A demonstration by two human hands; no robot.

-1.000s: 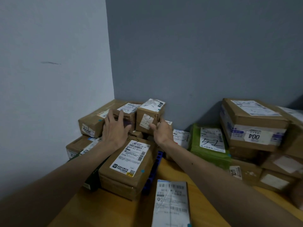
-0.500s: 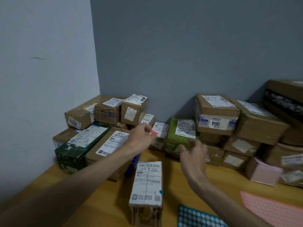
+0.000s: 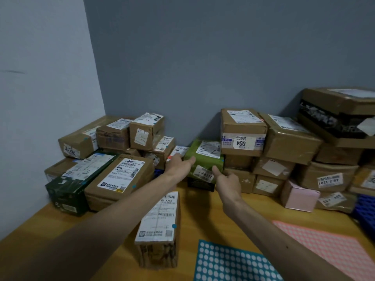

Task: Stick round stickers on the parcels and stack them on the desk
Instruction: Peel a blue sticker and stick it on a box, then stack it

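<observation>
A green parcel (image 3: 205,159) with white labels sits against the grey wall, on top of a dark box. My left hand (image 3: 178,166) is at its left side, thumb on the edge, fingers spread. My right hand (image 3: 228,180) is at its front right, thumb touching the front label, holding nothing. A long brown parcel (image 3: 159,226) with a blue round sticker lies on the wooden desk (image 3: 205,216) in front of me. A teal sticker sheet (image 3: 229,262) and a pink sticker sheet (image 3: 324,244) lie at the near right.
Stacked brown parcels (image 3: 113,153) fill the left corner, with a dark green box (image 3: 69,185) at the front. More brown parcels (image 3: 284,147) pile up on the right, with a pink box (image 3: 298,196) and a blue crate (image 3: 365,211) beside them.
Both hands left the small brown box on the left pile and moved right to the green parcel. The view swung right and down, bringing the sticker sheets into sight.
</observation>
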